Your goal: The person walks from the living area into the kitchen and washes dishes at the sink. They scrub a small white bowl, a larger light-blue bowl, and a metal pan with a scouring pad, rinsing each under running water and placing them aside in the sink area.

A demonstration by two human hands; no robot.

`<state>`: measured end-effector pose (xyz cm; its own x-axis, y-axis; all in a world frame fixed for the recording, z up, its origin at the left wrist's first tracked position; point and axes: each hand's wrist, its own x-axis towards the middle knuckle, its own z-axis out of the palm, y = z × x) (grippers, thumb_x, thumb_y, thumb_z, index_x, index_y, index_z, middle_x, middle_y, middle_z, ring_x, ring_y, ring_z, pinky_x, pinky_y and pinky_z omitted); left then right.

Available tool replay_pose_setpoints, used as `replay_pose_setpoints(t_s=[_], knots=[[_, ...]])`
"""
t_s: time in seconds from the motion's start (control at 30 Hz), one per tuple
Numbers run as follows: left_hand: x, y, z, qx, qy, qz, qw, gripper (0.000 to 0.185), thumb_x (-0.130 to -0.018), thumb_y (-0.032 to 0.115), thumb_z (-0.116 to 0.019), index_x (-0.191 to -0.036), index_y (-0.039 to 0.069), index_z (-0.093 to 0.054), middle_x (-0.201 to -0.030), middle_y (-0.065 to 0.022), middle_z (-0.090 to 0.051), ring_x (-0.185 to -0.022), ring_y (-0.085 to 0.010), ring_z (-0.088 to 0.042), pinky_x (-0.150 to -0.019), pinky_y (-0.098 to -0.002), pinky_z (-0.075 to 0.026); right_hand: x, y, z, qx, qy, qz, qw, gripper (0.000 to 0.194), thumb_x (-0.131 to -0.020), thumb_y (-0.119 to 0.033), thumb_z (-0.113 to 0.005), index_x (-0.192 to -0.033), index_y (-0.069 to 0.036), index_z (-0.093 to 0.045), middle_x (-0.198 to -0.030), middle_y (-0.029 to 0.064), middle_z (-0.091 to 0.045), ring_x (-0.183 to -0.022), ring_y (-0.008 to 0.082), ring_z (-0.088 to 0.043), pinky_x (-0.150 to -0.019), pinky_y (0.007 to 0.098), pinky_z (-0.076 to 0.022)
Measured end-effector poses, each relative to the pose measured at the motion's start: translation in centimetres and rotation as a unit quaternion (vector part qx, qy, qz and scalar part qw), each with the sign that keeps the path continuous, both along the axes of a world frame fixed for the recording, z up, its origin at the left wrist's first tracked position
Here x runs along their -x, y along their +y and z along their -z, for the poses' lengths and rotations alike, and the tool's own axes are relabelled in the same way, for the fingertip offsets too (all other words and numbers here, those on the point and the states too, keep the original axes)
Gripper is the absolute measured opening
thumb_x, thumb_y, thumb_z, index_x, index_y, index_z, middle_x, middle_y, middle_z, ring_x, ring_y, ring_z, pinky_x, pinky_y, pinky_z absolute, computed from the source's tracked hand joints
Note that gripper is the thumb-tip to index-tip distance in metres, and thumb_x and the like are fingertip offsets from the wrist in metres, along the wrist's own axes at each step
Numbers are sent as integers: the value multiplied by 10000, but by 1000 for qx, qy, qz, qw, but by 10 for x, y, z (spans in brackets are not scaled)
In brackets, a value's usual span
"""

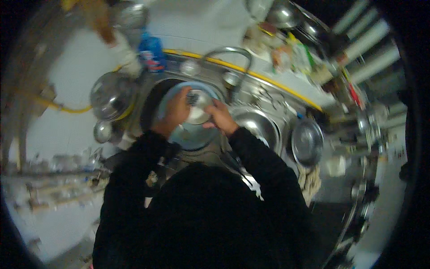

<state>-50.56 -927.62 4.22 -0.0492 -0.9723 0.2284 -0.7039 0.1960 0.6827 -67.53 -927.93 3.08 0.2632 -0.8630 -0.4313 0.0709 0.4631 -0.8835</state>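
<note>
Both my hands are over a light-blue basin (196, 139) set in the left part of a steel sink. Between them is a round, shiny metal vessel (201, 107), perhaps a bowl or a lid. My right hand (220, 116) grips its right edge, thumb on top. My left hand (178, 107) is at its left side, near a dark, rough patch that may be a scourer; blur hides what exactly its fingers hold. A large steel bowl (253, 124) lies in the right part of the sink, and the curved faucet (231, 50) arches behind.
A blue bottle (152, 53) stands behind the basin. At the left is a transparent or metal bowl (112, 95); a metal basin (307, 143) lies at the right. Cutlery (268, 95) sits behind the sink. A yellow hose (285, 89) runs along the back edge. Bags (295, 55) lie beyond.
</note>
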Motion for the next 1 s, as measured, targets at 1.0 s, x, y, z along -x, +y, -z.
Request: replay_pose_setpoints(t_s=[1.0], knots=[[163,36,80,-420,157,160,879,702,-746,191,-679,-1373,9,-421,-986,-203,-662,-647,-265,-661,-597,-358,-524,237,148,17,298,550,143,767,967,-597,-113,-824,-1438,-40,-352,-1224,208,-511,-1088,380,-547,-927,413,-483]])
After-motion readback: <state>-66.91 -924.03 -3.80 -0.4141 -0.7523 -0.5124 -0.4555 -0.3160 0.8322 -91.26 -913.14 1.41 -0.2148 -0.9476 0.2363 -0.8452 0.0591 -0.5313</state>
